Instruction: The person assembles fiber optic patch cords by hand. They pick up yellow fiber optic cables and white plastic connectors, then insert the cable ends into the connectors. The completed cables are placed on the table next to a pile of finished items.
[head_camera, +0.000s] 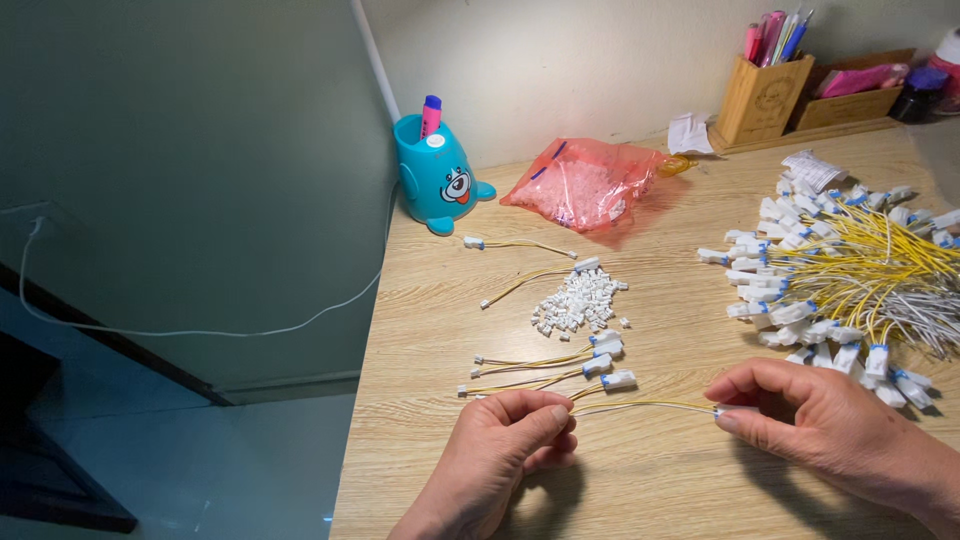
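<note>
A: What is being held?

B: A thin yellow-and-white wire lead, stretched level just above the wooden table. The left hand pinches one end between thumb and fingers; the right hand pinches the other end, where a connector seems hidden under the fingertips.

A: And around it?

B: Just beyond lie four finished leads, then a small heap of white plastic housings. A large bundle of yellow leads lies to the right.

A: Any risk?

B: Probably: pulling too taut could slip the tiny end free, or a sleeve could scatter the heap.
</note>
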